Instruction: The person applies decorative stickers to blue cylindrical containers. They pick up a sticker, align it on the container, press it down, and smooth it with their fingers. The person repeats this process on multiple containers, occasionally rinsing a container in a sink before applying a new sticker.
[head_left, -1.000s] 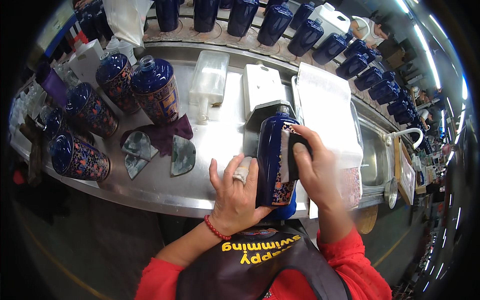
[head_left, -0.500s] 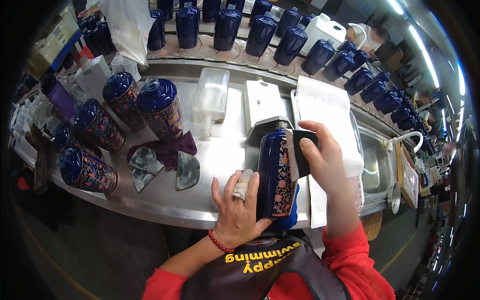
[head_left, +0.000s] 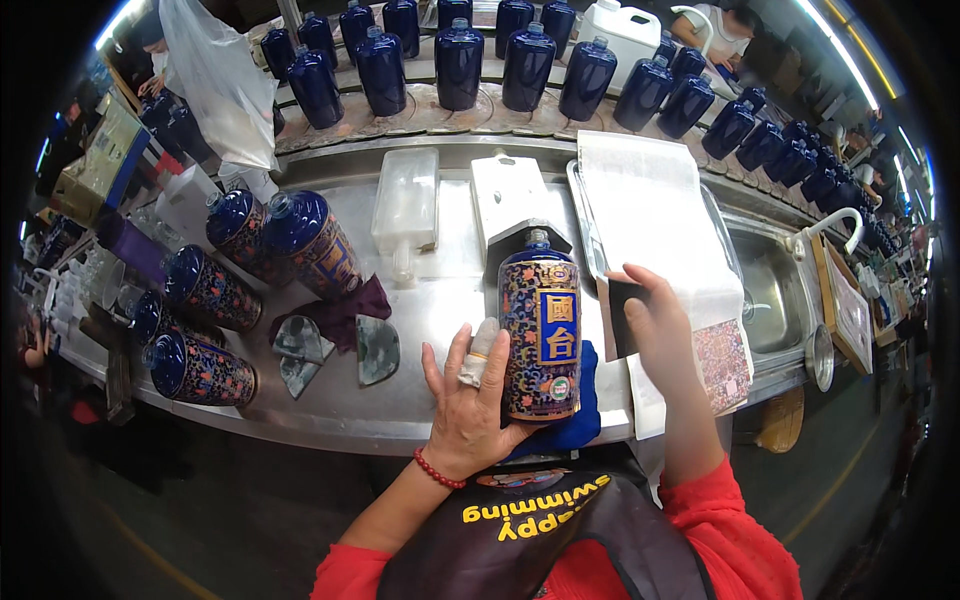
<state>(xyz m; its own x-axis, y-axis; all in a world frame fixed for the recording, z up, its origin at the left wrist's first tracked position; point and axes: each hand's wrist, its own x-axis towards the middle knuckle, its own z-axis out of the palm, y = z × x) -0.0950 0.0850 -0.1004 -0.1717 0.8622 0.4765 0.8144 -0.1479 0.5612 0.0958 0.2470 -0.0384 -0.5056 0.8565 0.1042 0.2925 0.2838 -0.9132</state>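
So the patterned bottle (head_left: 538,340) is sitting right at the person's front edge of the worktop (head_left: 320,415), label side facing up and neck pointing away from the person. The left hand (head_left: 468,420) is hugging its lower left: that grip is clamping on the bottle, index finger running along the side and thumb lying at the base. The right hand (head_left: 655,325) is hovering just right of the bottle, not touching it, and its grip is pinching a flat black pad (head_left: 622,320). A blue cloth (head_left: 586,400) is peeking out at the bottle's lower right. White paper (head_left: 640,190) is lying to its right, with a sink (head_left: 770,290) farther right. Left of the bottle, dark green pieces (head_left: 377,352) are resting by a purple cloth (head_left: 372,310), and more patterned bottles (head_left: 205,367) are standing farther left. Plain blue bottles (head_left: 459,70) are lining up well beyond it.
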